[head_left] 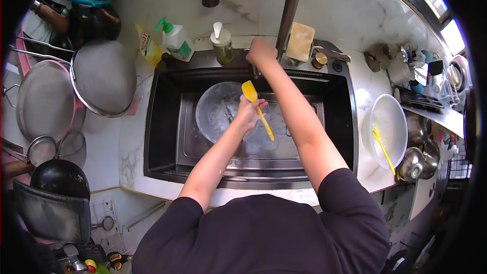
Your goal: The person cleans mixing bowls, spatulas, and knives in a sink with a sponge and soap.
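My left hand (248, 114) is over the black sink (175, 165), palm turned up, holding a yellow spatula (249, 91). The spatula lies slantwise across the palm, its blade pointing up and its handle down to the right. Partly under this hand, a clear bowl (208, 114) sits in the sink with whitish, sudsy water in it. My right hand (262, 53) reaches to the back rim, beside the base of the dark faucet (291, 10). Its fingers look closed, but what they grip there is hidden.
A soap dispenser (222, 45), a white bottle with green pump (176, 42), a yellow pouch (148, 45) and a sponge-like block (300, 42) line the back. Right stands a white bowl (373, 144) holding another yellow spatula (384, 149). Sieves (104, 77) hang left.
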Action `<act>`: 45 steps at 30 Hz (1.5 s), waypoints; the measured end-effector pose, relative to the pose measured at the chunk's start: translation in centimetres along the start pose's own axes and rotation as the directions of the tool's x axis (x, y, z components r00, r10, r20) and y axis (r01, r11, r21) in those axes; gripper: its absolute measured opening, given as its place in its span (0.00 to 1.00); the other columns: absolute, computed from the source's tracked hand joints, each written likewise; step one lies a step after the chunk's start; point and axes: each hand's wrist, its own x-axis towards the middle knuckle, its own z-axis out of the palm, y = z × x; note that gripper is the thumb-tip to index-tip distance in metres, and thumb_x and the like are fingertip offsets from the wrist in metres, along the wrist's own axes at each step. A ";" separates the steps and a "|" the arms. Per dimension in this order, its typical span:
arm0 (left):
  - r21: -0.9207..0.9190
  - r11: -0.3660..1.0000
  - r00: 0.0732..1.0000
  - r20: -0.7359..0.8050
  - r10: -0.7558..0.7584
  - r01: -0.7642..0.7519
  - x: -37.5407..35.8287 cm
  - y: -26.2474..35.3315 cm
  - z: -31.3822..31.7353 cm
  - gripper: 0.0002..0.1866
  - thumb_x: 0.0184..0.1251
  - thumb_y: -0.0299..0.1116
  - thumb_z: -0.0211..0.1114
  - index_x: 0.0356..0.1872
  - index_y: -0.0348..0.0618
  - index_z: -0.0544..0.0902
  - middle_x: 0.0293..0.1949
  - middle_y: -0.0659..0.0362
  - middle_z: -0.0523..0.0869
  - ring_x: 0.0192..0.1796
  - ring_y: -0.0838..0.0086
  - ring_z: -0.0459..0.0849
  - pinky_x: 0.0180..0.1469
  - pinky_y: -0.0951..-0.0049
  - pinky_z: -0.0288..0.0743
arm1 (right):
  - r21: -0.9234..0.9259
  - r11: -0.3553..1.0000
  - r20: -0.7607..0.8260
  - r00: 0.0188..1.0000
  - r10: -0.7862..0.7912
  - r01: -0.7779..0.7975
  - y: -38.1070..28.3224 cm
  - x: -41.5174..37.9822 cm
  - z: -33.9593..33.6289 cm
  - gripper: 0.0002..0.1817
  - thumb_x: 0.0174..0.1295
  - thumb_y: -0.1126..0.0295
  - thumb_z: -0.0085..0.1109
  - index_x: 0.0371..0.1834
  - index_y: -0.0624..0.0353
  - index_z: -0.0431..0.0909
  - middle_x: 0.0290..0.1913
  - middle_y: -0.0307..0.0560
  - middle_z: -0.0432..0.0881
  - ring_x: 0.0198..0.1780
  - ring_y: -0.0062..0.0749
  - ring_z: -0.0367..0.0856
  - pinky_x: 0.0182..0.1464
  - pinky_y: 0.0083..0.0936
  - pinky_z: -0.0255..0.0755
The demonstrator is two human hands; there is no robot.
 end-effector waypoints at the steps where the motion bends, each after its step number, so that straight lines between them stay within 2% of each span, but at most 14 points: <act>1: -0.048 0.999 0.999 0.034 -0.021 0.023 0.6 -0.3 -0.2 0.18 0.62 0.24 0.47 0.50 0.56 0.57 0.44 0.53 0.72 0.46 0.64 0.76 0.48 0.49 0.64 | 0.000 1.000 0.009 1.000 -0.003 0.003 0.1 0.8 0.3 0.13 0.42 0.72 0.54 0.34 0.62 0.77 0.37 0.58 0.79 0.43 0.49 0.77 0.42 0.37 0.73; 9: -0.098 0.989 0.977 0.195 -0.091 0.112 3.9 1.0 0.0 0.17 0.63 0.27 0.46 0.52 0.55 0.61 0.44 0.52 0.74 0.46 0.60 0.76 0.45 0.53 0.68 | -0.148 0.972 0.104 0.980 -0.167 0.181 0.6 3.4 1.1 0.13 0.44 0.77 0.53 0.36 0.61 0.77 0.39 0.57 0.78 0.44 0.48 0.77 0.43 0.38 0.72; 16: -0.181 0.893 0.883 0.322 -0.343 0.413 9.4 0.7 -1.3 0.13 0.61 0.48 0.46 0.27 0.52 0.69 0.26 0.59 0.74 0.29 0.68 0.75 0.33 0.66 0.65 | -0.181 0.931 0.047 0.949 -0.313 0.316 2.3 2.4 1.6 0.13 0.44 0.75 0.53 0.36 0.59 0.78 0.35 0.55 0.79 0.40 0.47 0.78 0.41 0.38 0.72; 18: -0.193 0.845 0.814 0.439 -0.380 0.499 10.2 0.7 -1.4 0.16 0.62 0.49 0.43 0.26 0.51 0.71 0.23 0.60 0.74 0.24 0.70 0.74 0.27 0.67 0.65 | -0.005 0.930 -0.238 0.903 -0.357 0.367 4.2 1.4 4.0 0.09 0.47 0.73 0.52 0.32 0.57 0.80 0.30 0.53 0.79 0.36 0.47 0.78 0.38 0.35 0.72; 21: -0.121 0.958 0.911 0.360 -0.201 0.259 11.0 -0.4 -0.1 0.16 0.62 0.48 0.43 0.29 0.50 0.74 0.27 0.61 0.77 0.26 0.70 0.75 0.27 0.69 0.66 | 0.490 0.808 -0.594 0.804 0.036 0.326 4.8 -3.8 5.1 0.08 0.49 0.68 0.54 0.28 0.60 0.79 0.23 0.51 0.76 0.28 0.38 0.77 0.32 0.29 0.71; 23: -0.167 0.960 0.914 0.379 -0.147 0.224 9.0 0.5 0.6 0.15 0.64 0.45 0.45 0.32 0.49 0.75 0.29 0.61 0.79 0.28 0.70 0.77 0.30 0.69 0.70 | 0.740 0.628 -0.448 0.873 0.193 0.241 6.1 -5.2 9.2 0.09 0.51 0.71 0.52 0.33 0.63 0.77 0.22 0.46 0.75 0.25 0.33 0.75 0.31 0.26 0.70; 25: -0.392 0.913 0.982 0.182 -0.040 0.110 9.6 -0.3 0.0 0.12 0.64 0.43 0.48 0.32 0.49 0.76 0.29 0.62 0.80 0.29 0.70 0.78 0.34 0.71 0.72 | 0.914 -0.405 0.107 0.968 0.226 -0.006 6.4 -6.0 12.5 0.10 0.56 0.74 0.48 0.39 0.66 0.72 0.24 0.43 0.74 0.25 0.29 0.73 0.30 0.22 0.69; 28: -0.432 0.899 0.997 0.061 -0.051 0.072 8.5 0.3 0.2 0.09 0.64 0.39 0.48 0.32 0.49 0.76 0.25 0.64 0.79 0.27 0.75 0.76 0.33 0.78 0.73 | 0.803 -0.589 0.195 0.975 0.109 -0.095 6.3 -5.7 14.5 0.08 0.59 0.75 0.46 0.40 0.66 0.69 0.26 0.41 0.71 0.25 0.28 0.70 0.29 0.18 0.67; 32: -0.539 0.841 0.990 0.135 0.036 0.043 12.0 -1.2 -4.9 0.11 0.66 0.40 0.46 0.30 0.49 0.75 0.23 0.66 0.77 0.25 0.81 0.75 0.31 0.84 0.71 | 0.727 -0.613 0.327 0.941 -0.086 -0.309 5.8 -4.6 15.0 0.07 0.61 0.72 0.46 0.35 0.65 0.69 0.22 0.39 0.68 0.19 0.22 0.66 0.20 0.15 0.61; 34: -0.420 0.906 0.674 0.686 0.272 0.061 12.6 -1.3 -6.5 0.11 0.66 0.41 0.45 0.29 0.50 0.74 0.22 0.67 0.76 0.25 0.84 0.73 0.29 0.88 0.69 | 0.771 -0.500 0.351 0.918 -0.183 -0.395 5.4 -4.5 14.6 0.07 0.61 0.70 0.46 0.32 0.64 0.68 0.16 0.36 0.64 0.13 0.19 0.59 0.12 0.17 0.51; 37: -0.444 0.893 0.915 0.387 0.113 0.077 12.3 -1.7 -6.0 0.11 0.65 0.42 0.47 0.29 0.51 0.73 0.20 0.68 0.75 0.20 0.83 0.72 0.23 0.86 0.67 | 0.874 -0.288 0.397 0.917 -0.043 -0.392 4.8 -4.2 14.3 0.09 0.61 0.68 0.47 0.30 0.63 0.70 0.10 0.34 0.59 0.09 0.17 0.55 0.08 0.17 0.43; 40: -0.323 0.939 0.993 0.036 -0.112 0.118 8.5 0.0 -2.0 0.14 0.65 0.44 0.46 0.24 0.51 0.72 0.19 0.66 0.75 0.19 0.80 0.73 0.24 0.75 0.71 | 0.963 0.049 0.261 0.963 0.063 -0.264 5.9 -3.5 15.2 0.15 0.57 0.63 0.54 0.22 0.65 0.73 0.11 0.37 0.66 0.15 0.18 0.64 0.16 0.20 0.56; 42: -0.245 0.961 0.989 0.108 -0.106 0.130 9.1 -0.7 -1.6 0.14 0.64 0.46 0.47 0.28 0.49 0.72 0.24 0.63 0.77 0.24 0.77 0.76 0.28 0.73 0.73 | 0.886 0.431 0.087 0.973 0.213 -0.173 6.4 -4.5 14.1 0.16 0.53 0.62 0.58 0.20 0.67 0.75 0.16 0.41 0.75 0.22 0.19 0.69 0.26 0.21 0.64; 45: -0.146 0.966 0.946 0.277 -0.166 0.212 12.9 -1.5 -2.2 0.17 0.62 0.50 0.51 0.34 0.45 0.72 0.32 0.57 0.80 0.32 0.72 0.80 0.36 0.69 0.75 | 0.929 0.343 0.067 0.976 0.207 -0.136 8.4 -5.2 14.5 0.13 0.53 0.65 0.57 0.25 0.66 0.76 0.18 0.41 0.75 0.22 0.20 0.70 0.26 0.21 0.65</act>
